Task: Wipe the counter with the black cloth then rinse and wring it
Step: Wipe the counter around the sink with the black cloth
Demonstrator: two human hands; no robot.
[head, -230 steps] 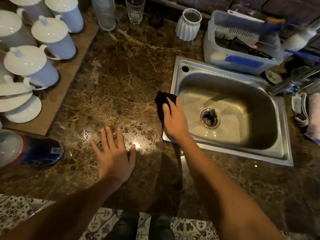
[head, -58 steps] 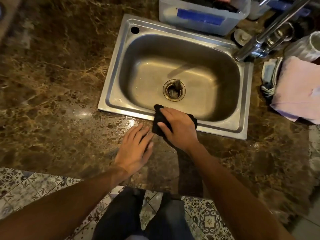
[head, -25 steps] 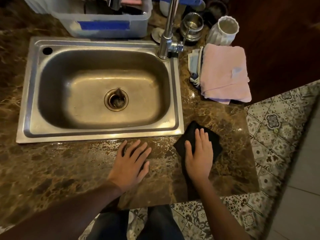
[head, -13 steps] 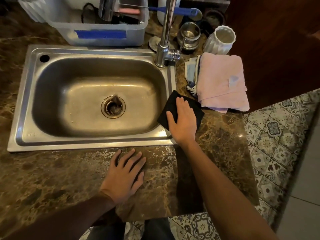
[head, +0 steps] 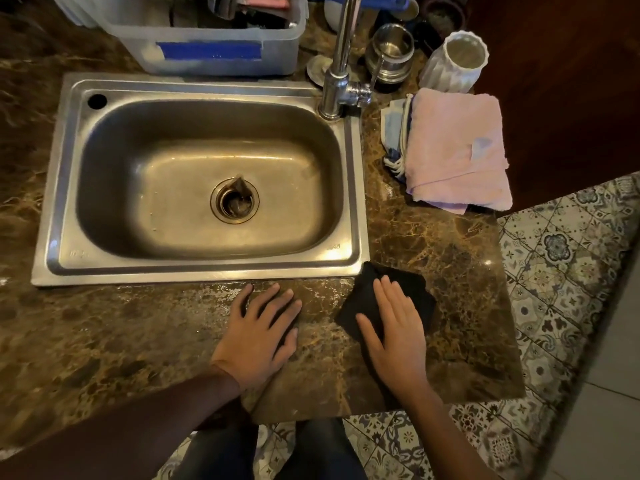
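The black cloth [head: 419, 292] lies flat on the brown marble counter [head: 450, 251], just off the front right corner of the steel sink [head: 52, 216]. My right hand [head: 394, 330] presses down on the cloth with straight fingers and covers its middle. My left hand [head: 263, 330] rests flat on the bare counter in front of the sink, a short gap left of the cloth. A wet sheen shows on the counter along the sink's front rim.
A chrome tap [head: 341, 60] stands at the sink's back right corner. A folded pink towel [head: 457, 150] lies on the counter behind the cloth, with a white ribbed cup [head: 455, 62] and a metal cup [head: 391, 53] beyond. A plastic tub [head: 214, 53] sits behind the sink. The counter ends at right over tiled floor [head: 561, 271].
My right hand has slid the cloth back toward me, from beside the sink's right rim to the counter's front right area. The left hand has stayed flat in place.
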